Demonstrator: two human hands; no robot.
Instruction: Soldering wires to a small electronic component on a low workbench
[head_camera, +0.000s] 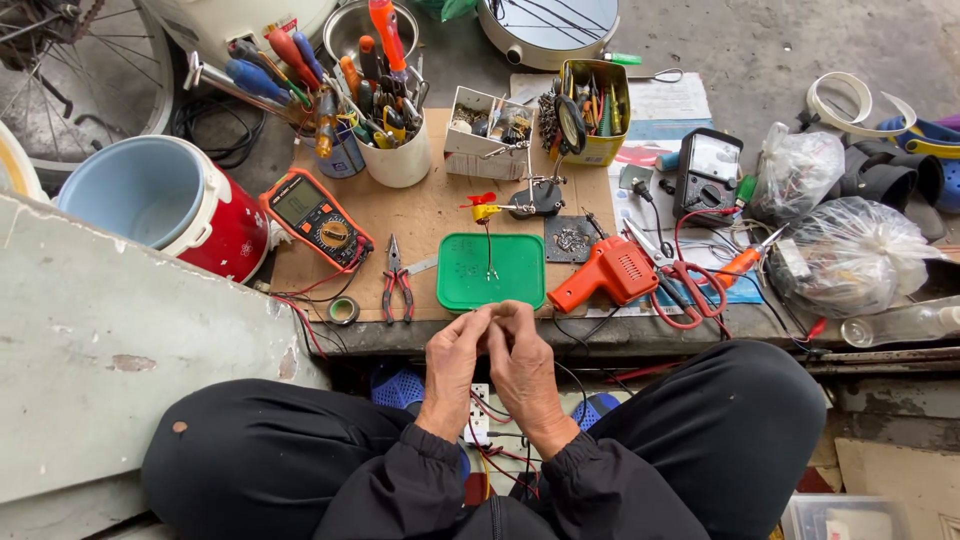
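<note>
Nearest the camera, the person sits with both knees spread, dark sleeves (560, 490) meeting at 6 o'clock. The left hand (452, 365) and right hand (523, 365) are pressed together at the fingertips (492, 318), pinching something too small to identify; whether it is a wire end cannot be told.

Just beyond the fingertips, at 12 o'clock from them, lies a green square tray (462, 290) on the cardboard-covered bench (420, 215). A thin wire (489, 250) stands over the tray, its long axis running near to far, its far end clamped in a helping-hand stand (540, 195) beside a yellow and red component (483, 208).

At 10 o'clock from the hands lie red-handled pliers (398, 285) and a small tape roll (343, 310); farther left, an orange digital multimeter (316, 216). At 2 o'clock, an orange soldering gun (605, 272) points its handle toward the tray, with red-handled scissors (685, 285) beside it and a black analogue meter (706, 172) beyond.

Farthest back stand a white cup of screwdrivers (395, 150), a white parts box (485, 125) and a yellow tin of tools (600, 105).
</note>
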